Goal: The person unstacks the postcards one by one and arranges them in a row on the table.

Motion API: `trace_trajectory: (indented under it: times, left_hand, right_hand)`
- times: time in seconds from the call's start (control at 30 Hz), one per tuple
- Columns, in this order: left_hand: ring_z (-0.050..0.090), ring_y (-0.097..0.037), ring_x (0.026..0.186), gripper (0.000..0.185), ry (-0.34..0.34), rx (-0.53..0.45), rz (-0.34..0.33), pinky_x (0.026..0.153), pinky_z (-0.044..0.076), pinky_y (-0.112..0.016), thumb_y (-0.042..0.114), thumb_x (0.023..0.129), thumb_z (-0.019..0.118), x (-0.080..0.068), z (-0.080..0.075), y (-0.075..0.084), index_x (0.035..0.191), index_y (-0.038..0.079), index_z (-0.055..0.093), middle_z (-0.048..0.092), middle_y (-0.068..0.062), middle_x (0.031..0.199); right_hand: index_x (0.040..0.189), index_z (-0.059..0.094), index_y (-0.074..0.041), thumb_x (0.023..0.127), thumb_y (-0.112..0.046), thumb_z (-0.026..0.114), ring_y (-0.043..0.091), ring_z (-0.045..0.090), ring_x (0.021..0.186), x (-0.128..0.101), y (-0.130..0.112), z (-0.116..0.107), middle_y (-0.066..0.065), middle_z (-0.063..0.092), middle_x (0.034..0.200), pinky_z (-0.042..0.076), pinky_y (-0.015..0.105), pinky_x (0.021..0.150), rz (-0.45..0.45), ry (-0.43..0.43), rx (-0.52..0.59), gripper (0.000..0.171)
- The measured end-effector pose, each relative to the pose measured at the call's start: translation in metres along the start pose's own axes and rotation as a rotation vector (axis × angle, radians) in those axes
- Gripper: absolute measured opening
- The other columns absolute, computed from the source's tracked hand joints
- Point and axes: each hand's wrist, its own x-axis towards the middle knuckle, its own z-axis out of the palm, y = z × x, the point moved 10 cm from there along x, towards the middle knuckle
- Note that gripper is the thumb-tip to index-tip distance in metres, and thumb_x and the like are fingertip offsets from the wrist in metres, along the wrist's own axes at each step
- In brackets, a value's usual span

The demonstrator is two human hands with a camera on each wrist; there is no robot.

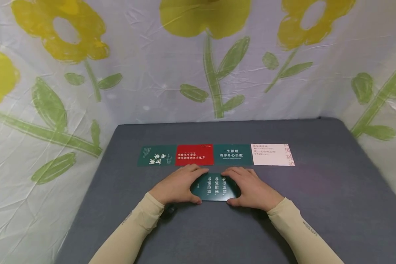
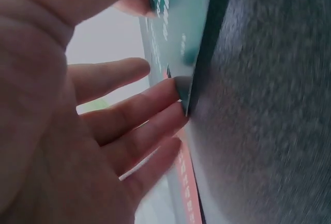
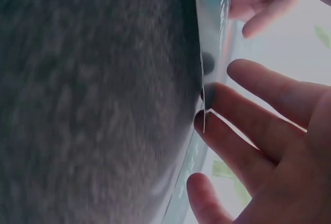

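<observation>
A dark green card [image 1: 214, 192] with white lettering lies level between the two hands, in front of a row of cards. My left hand [image 1: 178, 185] holds its left end, thumb at the near edge and fingers at the far edge. On the other end, my right hand [image 1: 255, 189] grips it the same way. Both wrist views show fingertips touching the card [image 2: 181, 43], whose edge [image 3: 200, 38] appears slightly off the grey surface. Beyond the hands, the row holds a green card [image 1: 146, 156], a red card [image 1: 194, 160], another green card [image 1: 232, 161] and a pale pink-lettered card [image 1: 272, 157].
The cards lie on a grey cloth-covered table [image 1: 211, 234]. Behind it and at its sides hangs a white curtain [image 1: 145, 84] printed with yellow flowers. A small dark object [image 1: 169, 211] shows under the left wrist.
</observation>
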Motion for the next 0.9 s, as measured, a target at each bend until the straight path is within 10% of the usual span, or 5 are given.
trace_trajectory:
  times: [0.27,0.9]
  left_hand:
    - [0.052,-0.016,0.139,0.103,0.039,0.010,0.069,0.116,0.043,-0.044,0.051,0.078,0.094,0.017,0.006,0.024,0.164,0.021,0.047,0.058,0.000,0.152]
    - [0.056,-0.016,0.132,0.099,0.089,0.209,0.212,0.112,0.033,-0.049,0.059,0.084,0.085,0.149,0.007,0.135,0.165,0.018,0.044,0.058,-0.001,0.149]
  right_hand:
    - [0.150,0.060,-0.016,0.079,-0.034,0.095,0.025,0.053,0.145,-0.018,0.026,-0.011,-0.001,0.062,0.151,0.040,0.060,0.118,0.042,0.014,0.031,0.082]
    - [0.166,0.038,-0.010,0.083,-0.019,0.089,0.043,0.038,0.151,-0.075,0.142,-0.089,0.019,0.048,0.164,0.032,0.074,0.117,0.288,0.009,-0.038,0.098]
